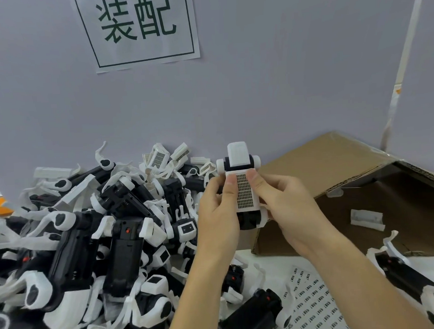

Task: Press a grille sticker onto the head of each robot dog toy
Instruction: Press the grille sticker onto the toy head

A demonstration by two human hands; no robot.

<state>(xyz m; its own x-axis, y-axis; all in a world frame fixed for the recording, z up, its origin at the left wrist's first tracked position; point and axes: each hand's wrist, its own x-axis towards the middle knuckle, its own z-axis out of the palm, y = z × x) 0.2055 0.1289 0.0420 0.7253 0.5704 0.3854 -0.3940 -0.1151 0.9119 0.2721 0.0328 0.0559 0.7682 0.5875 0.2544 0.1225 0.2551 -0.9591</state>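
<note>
White plastic robot dog toy (241,188) sits gripped in both your hands, left (217,210) and right (287,205); rub thumbs outward along the grille sticker (244,192); flatten every edge.

Left hand (220,210) and right hand (288,203) raised together, thumbs pressing forward.

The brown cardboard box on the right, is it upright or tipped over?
Tipped over. The brown cardboard box lies on its side, its opening facing the camera, with a small white plastic part lying on its inner wall.
</note>
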